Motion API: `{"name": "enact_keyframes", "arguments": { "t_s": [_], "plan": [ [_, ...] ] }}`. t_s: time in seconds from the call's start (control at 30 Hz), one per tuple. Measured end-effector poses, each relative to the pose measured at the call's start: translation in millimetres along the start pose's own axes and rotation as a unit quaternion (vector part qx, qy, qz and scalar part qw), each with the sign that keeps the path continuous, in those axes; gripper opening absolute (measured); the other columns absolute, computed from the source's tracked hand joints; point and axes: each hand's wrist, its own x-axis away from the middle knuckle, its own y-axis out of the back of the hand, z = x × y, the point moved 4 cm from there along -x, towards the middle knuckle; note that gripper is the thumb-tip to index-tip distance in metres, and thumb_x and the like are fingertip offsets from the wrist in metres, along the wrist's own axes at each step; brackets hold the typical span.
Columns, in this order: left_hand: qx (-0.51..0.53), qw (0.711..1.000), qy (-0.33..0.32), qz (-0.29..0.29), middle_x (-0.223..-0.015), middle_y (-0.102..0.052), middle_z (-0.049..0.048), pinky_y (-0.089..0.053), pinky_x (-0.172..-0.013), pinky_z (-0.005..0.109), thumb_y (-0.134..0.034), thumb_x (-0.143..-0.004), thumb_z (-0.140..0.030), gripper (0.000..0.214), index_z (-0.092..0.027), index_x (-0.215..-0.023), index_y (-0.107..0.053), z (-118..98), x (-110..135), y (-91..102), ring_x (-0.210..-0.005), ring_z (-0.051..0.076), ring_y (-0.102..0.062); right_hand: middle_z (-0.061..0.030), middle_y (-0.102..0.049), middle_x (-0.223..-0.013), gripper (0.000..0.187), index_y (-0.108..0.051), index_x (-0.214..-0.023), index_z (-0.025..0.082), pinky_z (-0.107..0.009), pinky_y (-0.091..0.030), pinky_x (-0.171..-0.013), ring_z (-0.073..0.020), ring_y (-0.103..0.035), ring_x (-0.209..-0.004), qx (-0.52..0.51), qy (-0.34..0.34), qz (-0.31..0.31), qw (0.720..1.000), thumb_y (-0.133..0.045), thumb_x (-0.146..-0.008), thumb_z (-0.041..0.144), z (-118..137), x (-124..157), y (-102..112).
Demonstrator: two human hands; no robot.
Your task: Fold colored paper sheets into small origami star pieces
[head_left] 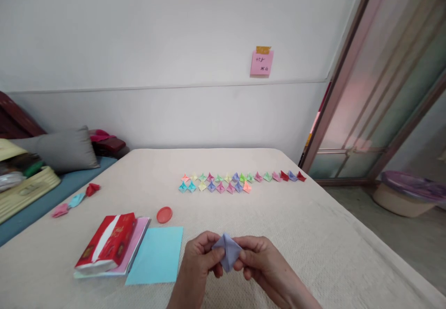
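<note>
Left hand (pixel 199 259) and right hand (pixel 263 265) hold a folded purple paper shape (pixel 227 252) up between them. Their fingers (pixel 245 255) are closed, pinching its sides, over the bed (pixel 313 239). A flat blue paper sheet (pixel 156 255) lies just beside the left hand. Small folded paper shapes (pixel 216 182) sit far ahead in two rows.

The left hand (pixel 199 259) and the right hand (pixel 264 263) hold a folded purple paper (pixel 227 252) between them, near the front edge of the bed (pixel 313 234). On the left of the hands lies a blue sheet (pixel 155 255), just beside a pink paper stack (pixel 138 246) with a red tissue pack (pixel 106 243) on it. Behind is a red lid (pixel 164 214). Two rows of small paper shapes (pixel 216 182) stand nearer the far edge.
</note>
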Motion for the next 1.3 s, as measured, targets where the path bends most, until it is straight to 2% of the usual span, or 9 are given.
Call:
{"name": "enact_keyframes", "arguments": {
  "t_s": [0.2,0.3,0.5,0.67,0.83,0.97,1.07,1.3],
  "plan": [
    [-0.05,0.999,-0.018,0.001,-0.05,-0.063,0.0,-0.034,-0.043,0.02,-0.073,-0.068,-0.032,0.021,-0.013,-0.075,-0.067,0,-5,6.0,-0.04,0.009,-0.049,-0.0052,-0.071,-0.062,0.024,-0.076,-0.089,0.014,-0.016,-0.041,-0.047,-0.0105,-0.06,-0.056,0.054,0.019,-0.029,0.998,-0.067,-0.067,0.013,-1,-2,-2],
    [-0.075,0.997,-0.03,0.002,-0.051,-0.063,-0.0002,-0.036,-0.044,0.021,-0.071,-0.07,-0.031,0.02,-0.013,-0.078,-0.068,-1,-5,4.7,-0.042,0.01,-0.05,-0.0051,-0.07,-0.061,0.022,-0.077,-0.086,0.014,-0.017,-0.042,-0.047,-0.0113,-0.06,-0.056,0.098,0.04,-0.047,0.993,-0.064,-0.068,0.013,0,-2,-1],
    [-0.108,0.994,-0.031,-0.007,-0.05,-0.061,-0.001,-0.038,-0.046,0.022,-0.068,-0.071,-0.028,0.014,-0.014,-0.076,-0.068,-3,-1,-2.2,-0.044,0.011,-0.051,-0.0031,-0.066,-0.051,0.017,-0.077,-0.077,0.013,-0.02,-0.042,-0.043,-0.0128,-0.058,-0.048,0.156,0.055,-0.103,0.981,-0.066,-0.067,0.021,3,-2,-1],
    [-0.121,0.992,-0.03,-0.025,-0.048,-0.059,-0.0022,-0.037,-0.043,0.021,-0.069,-0.068,-0.026,0.012,-0.015,-0.071,-0.067,3,-5,1.1,-0.042,0.01,-0.049,-0.0013,-0.062,-0.044,0.013,-0.074,-0.068,0.013,-0.02,-0.038,-0.038,-0.0114,-0.054,-0.04,0.162,0.077,-0.126,0.976,-0.069,-0.065,0.025,-2,-5,0],
    [-0.08,0.994,-0.045,-0.056,-0.042,-0.054,-0.0046,-0.032,-0.039,0.019,-0.07,-0.065,-0.024,0.01,-0.015,-0.068,-0.068,10,-5,4.2,-0.036,0.008,-0.046,0.001,-0.059,-0.042,0.01,-0.072,-0.064,0.014,-0.019,-0.031,-0.035,-0.0092,-0.05,-0.035,0.132,0.106,-0.135,0.976,-0.07,-0.065,0.024,-6,-4,-3],
    [-0.055,0.994,-0.062,-0.067,-0.042,-0.053,-0.0048,-0.032,-0.039,0.019,-0.068,-0.063,-0.018,0.002,-0.016,-0.063,-0.07,10,-3,3.4,-0.036,0.008,-0.046,0.0055,-0.052,-0.038,0.006,-0.072,-0.064,0.015,-0.018,-0.02,-0.035,-0.0048,-0.04,-0.031,0.063,0.128,-0.143,0.979,-0.067,-0.061,0.016,-6,-3,-5],
    [-0.046,0.995,-0.065,-0.064,-0.041,-0.053,-0.0048,-0.033,-0.039,0.019,-0.063,-0.062,-0.012,0.008,-0.016,-0.058,-0.07,10,-2,2.8,-0.036,0.008,-0.046,0.0074,-0.046,-0.034,0.008,-0.069,-0.057,0.015,-0.019,-0.014,-0.036,-0.0033,-0.035,-0.03,0.03,0.127,-0.141,0.981,-0.063,-0.059,0.011,-8,-4,-5],
    [-0.091,0.994,-0.064,-0.017,-0.044,-0.057,-0.003,-0.037,-0.046,0.021,-0.055,-0.065,-0.007,0.019,-0.016,-0.064,-0.071,2,4,2.0,-0.043,0.01,-0.052,0.0067,-0.047,-0.031,0.011,-0.064,-0.051,0.016,-0.019,-0.019,-0.037,-0.0054,-0.039,-0.03,0.033,0.12,-0.128,0.984,-0.058,-0.058,0.009,-10,-5,-3]
  ]
}}
